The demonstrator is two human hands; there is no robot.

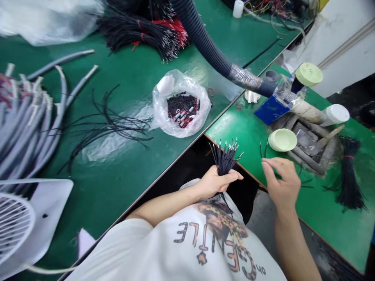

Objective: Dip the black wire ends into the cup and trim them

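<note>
Wire bundle: a sheaf of short black wires (pixel 224 158) with bare metal terminals at the far ends, standing up out of the left hand over the dark gap between the two benches, just short of the near edge of the right bench (pixel 322 218).
Long axis: near to far, leaning a little right; the terminal ends fan out at the far end and the tails hang below the fist toward the shirt.
Left hand: the left hand (pixel 215 182) is wrapped tight round the lower part of the sheaf, thumb laid across the front.
Right hand: the right hand (pixel 283 181) hovers over the bench edge, apart from the sheaf; thumb and forefinger are drawn close together and the other fingers are curled. Whether a single wire sits in that pinch cannot be told.
Key relation: the sheaf lies to the left of the right hand's fingertips (pixel 264 164), and its terminal ends are a little farther away than they are; the fingertips point left, toward it. The left hand already has it, and the right is near but not touching.
Just beyond the right hand: a cream lid (pixel 283 139) and a grey metal tray (pixel 307 142), with a few thin loose wires between the lid and the fingers.
Far right: a tied bunch of black wires (pixel 348 175) lies on the same bench.
Left bench: on the left bench (pixel 123 171) a clear bag of small terminals (pixel 181 103), scattered black wires (pixel 108 127) and a corrugated hose (pixel 205 43), all well apart from both hands.
</note>
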